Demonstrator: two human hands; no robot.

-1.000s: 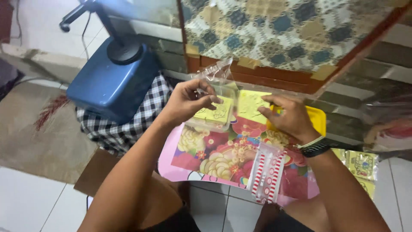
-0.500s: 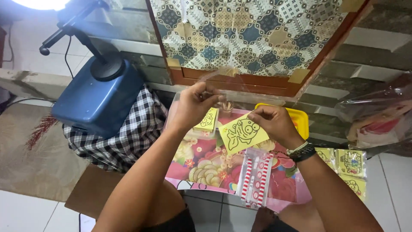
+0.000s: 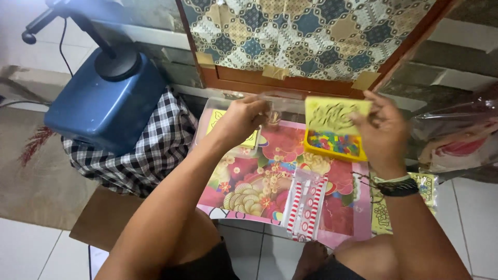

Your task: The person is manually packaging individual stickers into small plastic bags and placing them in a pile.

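Hands up over the floral mat (image 3: 332, 207), both busy. L→R: blue machine (image 3: 106, 98) on checked cloth (image 3: 150, 150), well off to my left. Left hand (image 3: 241, 122), fingers pinched shut on a clear plastic sleeve (image 3: 282, 101); its long axis runs sideways toward my right hand. Right hand (image 3: 384, 132), fingers closed on a yellow printed card (image 3: 334, 114), held flat-on w/ near edge just beside the sleeve's end; can't tell if touching. Yellow tray (image 3: 334, 145) of coloured bits sits below the card. Red-striped packet (image 3: 306, 207) nearer me.
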